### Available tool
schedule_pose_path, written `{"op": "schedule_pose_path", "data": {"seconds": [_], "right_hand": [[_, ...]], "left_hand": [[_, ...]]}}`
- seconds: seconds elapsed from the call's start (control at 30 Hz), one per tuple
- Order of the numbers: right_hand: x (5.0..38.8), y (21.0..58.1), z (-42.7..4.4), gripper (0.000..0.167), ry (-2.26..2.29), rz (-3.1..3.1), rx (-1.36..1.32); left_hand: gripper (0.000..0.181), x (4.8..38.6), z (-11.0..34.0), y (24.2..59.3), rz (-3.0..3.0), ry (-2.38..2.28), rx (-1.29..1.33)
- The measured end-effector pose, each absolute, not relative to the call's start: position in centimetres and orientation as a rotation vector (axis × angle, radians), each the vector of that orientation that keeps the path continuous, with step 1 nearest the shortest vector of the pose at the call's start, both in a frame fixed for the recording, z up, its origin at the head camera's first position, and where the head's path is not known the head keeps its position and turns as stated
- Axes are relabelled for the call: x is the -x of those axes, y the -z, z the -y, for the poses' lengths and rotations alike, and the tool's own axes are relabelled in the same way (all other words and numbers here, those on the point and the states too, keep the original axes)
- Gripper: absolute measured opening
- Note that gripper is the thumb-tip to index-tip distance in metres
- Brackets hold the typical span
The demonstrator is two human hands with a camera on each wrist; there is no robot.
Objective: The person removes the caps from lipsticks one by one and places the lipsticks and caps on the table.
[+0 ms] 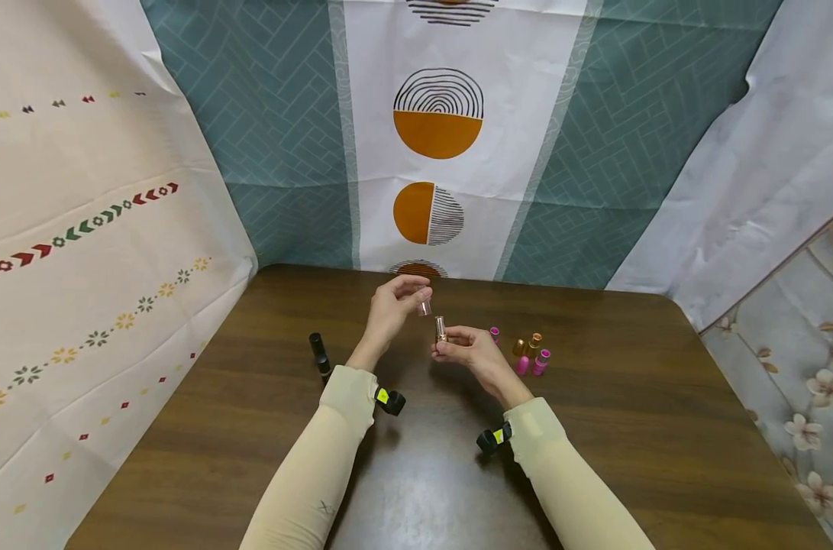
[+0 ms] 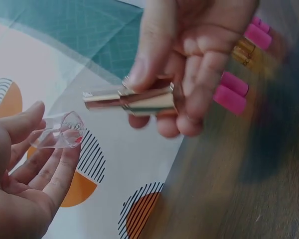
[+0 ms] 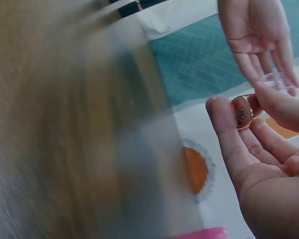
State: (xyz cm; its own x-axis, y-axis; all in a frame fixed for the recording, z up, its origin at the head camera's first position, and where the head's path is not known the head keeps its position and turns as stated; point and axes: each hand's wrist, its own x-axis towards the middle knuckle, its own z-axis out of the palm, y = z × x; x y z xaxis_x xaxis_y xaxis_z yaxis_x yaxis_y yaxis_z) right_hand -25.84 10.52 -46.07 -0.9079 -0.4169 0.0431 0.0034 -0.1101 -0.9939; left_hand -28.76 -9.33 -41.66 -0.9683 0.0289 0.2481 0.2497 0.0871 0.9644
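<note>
My left hand [image 1: 392, 309] pinches a clear cap [image 1: 424, 307] between thumb and fingers. In the left wrist view the transparent cap [image 2: 60, 130] has its open end facing a gold lipstick tube [image 2: 149, 99], with a small gap between them. My right hand [image 1: 476, 353] grips that gold tube [image 1: 440, 330] by its lower part, its narrower end pointing up in the head view. The right wrist view shows the tube's round base [image 3: 242, 112] between the right thumb and fingers, and the cap [image 3: 278, 82] in the left hand beyond.
Pink tubes [image 1: 541, 362] and gold pieces [image 1: 534, 344] stand or lie on the brown table [image 1: 636, 397], right of my right hand. Black tubes [image 1: 318, 347] are left of my left forearm. A patterned cloth [image 1: 438, 137] hangs behind the table.
</note>
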Motion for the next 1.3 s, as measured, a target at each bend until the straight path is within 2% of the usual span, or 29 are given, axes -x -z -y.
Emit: {"op": "schedule_pose_path", "data": {"seconds": [0.63, 1.3], "right_hand": [[25.6, 43.0, -17.9, 0.047, 2.055, -2.14, 0.439], [25.6, 44.1, -19.6, 0.042, 1.881, -2.332, 0.363]], "left_hand": [[0.029, 28.2, 6.3, 42.8, 2.202, 1.987, 0.39], [0.029, 27.8, 2.4, 45.0, 2.363, 1.943, 0.404]]}}
